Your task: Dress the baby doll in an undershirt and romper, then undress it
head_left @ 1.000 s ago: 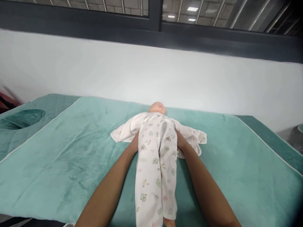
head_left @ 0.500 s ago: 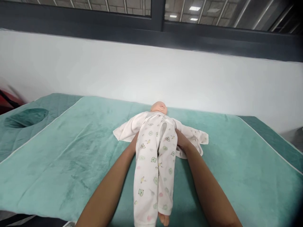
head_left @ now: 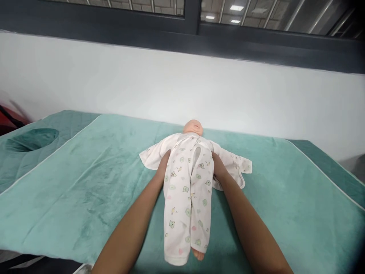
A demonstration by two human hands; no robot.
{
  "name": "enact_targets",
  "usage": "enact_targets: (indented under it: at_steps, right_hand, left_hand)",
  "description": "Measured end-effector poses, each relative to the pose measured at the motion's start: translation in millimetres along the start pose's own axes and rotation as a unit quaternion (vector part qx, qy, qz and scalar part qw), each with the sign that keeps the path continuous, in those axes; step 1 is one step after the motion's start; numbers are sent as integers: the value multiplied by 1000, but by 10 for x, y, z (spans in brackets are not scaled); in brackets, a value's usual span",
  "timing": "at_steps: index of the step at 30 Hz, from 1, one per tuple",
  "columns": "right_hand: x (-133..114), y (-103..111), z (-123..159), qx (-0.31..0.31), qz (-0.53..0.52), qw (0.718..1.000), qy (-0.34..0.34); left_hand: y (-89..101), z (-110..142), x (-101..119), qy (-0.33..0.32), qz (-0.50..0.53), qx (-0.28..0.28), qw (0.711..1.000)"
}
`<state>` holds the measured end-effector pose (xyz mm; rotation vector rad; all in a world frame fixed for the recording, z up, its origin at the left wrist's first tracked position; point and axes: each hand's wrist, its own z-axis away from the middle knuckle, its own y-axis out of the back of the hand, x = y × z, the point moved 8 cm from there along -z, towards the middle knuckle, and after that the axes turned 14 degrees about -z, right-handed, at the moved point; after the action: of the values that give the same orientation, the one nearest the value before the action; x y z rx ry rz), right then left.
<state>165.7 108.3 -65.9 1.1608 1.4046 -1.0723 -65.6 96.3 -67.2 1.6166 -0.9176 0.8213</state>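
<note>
White trousers (head_left: 177,190) lie between left fingers (head_left: 167,156) and right fingers (head_left: 215,159), whose opening and grip I cannot tell.

1. Soft, even light; the wall (head_left: 188,87) is brightest mid-frame.
2. White glare patches on the window (head_left: 256,17).
3. Dim shadow on the sheet (head_left: 285,190) beside the pants (head_left: 178,205) — prints readable, doll (head_left: 193,126) features soft.
4. Right corners darken.

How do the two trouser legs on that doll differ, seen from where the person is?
The left trouser leg hides its foot, while the right trouser leg leaves toes showing. The left trouser leg's hem reaches closer to the person; the right trouser leg's stops a little farther away. Both are white with small coloured prints.
</note>
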Motion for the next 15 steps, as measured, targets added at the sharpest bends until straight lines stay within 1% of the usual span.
enact_targets:
  at_steps: [1, 3, 5, 6, 7, 9, 12, 13, 15]
  right_hand:
    - [16, 6, 6, 2, -19, 1000, 1]
    - [5, 36, 26, 3, -29, 1000, 11]
    - [-64, 57, 65, -9, 19, 999, 36]
    - [-111, 56, 95, -21, 61, 997, 53]
    - [-156, 48, 137, -35, 108, 991, 71]
    - [-225, 23, 251, -56, 199, 972, 107]
    - [-262, -33, 494, -77, 304, 937, 153]
    - [-264, -53, 587, -83, 326, 927, 166]
    - [-272, -80, 776, -90, 346, 914, 190]
  left_hand:
    - [24, -2, 26, -10, -23, -2, 1000]
    - [45, 17, 97, -36, -140, -25, 989]
    - [32, 78, 135, -53, -279, -66, 956]
    - [21, 124, 132, -56, -328, -87, 939]
    - [13, 177, 126, -58, -352, -103, 928]
    - [0, 297, 138, -81, -358, -116, 923]
    - [-53, 512, 231, -175, -356, -116, 910]
    - [-69, 585, 265, -206, -359, -113, 903]
    - [-86, 707, 313, -244, -376, -104, 888]
